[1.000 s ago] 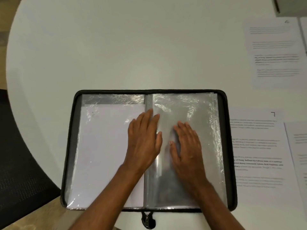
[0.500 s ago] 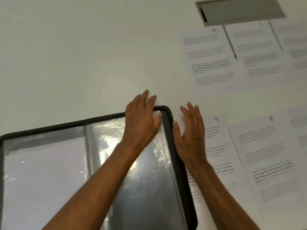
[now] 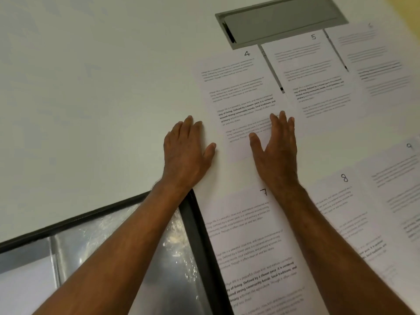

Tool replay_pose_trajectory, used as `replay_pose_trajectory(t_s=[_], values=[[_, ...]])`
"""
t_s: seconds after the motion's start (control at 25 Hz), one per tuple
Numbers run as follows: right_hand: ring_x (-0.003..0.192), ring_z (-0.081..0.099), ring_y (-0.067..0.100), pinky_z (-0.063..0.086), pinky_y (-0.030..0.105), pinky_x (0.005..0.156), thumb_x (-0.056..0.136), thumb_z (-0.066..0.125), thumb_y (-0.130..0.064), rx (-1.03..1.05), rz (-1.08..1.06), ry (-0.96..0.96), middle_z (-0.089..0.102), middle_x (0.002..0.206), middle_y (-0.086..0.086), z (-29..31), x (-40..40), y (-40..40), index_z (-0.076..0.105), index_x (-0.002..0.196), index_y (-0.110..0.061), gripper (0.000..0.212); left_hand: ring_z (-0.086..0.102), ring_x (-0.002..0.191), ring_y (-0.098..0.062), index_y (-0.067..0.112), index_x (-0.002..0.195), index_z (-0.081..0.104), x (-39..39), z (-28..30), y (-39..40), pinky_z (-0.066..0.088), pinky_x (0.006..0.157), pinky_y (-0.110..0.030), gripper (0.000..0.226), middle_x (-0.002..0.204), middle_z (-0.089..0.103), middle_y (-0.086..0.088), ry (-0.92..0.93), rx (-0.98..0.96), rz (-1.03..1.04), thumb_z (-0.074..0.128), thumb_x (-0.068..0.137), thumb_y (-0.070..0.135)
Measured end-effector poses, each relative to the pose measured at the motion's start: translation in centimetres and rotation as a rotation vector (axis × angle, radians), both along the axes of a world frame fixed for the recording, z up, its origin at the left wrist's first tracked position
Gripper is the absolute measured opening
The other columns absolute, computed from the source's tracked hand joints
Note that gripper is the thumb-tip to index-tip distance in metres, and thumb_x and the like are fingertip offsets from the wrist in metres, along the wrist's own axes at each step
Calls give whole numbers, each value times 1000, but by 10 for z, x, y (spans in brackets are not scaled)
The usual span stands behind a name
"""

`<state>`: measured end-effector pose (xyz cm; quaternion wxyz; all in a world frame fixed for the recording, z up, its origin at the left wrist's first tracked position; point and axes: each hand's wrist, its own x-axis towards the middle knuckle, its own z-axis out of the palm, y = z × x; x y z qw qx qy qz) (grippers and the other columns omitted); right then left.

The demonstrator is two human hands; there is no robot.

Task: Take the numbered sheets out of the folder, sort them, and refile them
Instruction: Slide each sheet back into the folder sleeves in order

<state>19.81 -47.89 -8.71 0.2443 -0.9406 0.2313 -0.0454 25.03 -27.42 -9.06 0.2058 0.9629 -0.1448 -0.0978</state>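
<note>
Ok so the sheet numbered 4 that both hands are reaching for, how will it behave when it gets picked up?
Sheet 4 is probably floppy: a single thin page lying flat on the table. Likely very light, so it may slide under the right hand rather than lift. Its edge could be hard to catch.

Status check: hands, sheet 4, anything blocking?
Left hand flat on table, empty. Right hand open, on sheet 4 lower corner. Nothing blocking.

Office-like setting: white table [image 3: 91, 87] with recessed cable hatch [image 3: 281, 21], printed sheets [image 3: 241, 87].
</note>
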Motion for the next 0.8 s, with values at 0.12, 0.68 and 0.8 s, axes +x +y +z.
replay_pose_trajectory(t_s=[0.12,0.68,0.8], values=[[160,-8,24,1,43,130,102,42,-62,-15,-41,94,-2,174,6,-10,8,-8,10,166,-15,86,17,156,-36,10,158,30,16,-3,-14,16,126,-52,74,170,19,-13,-1,56,-22,48,102,54],[159,19,23,19,42,130,104,29,-62,-102,2,-121,25,170,10,-35,8,12,19,164,-10,80,-20,158,-20,20,166,-1,45,1,-45,-15,125,-50,87,173,-14,2,178,-27,93,18,100,73],[151,34,18,34,43,123,102,40,-60,102,39,-192,38,164,5,-28,10,9,27,162,-15,75,-23,157,-20,24,165,-4,45,-1,-40,-17,124,-50,92,173,-17,4,177,11,33,18,95,79]])
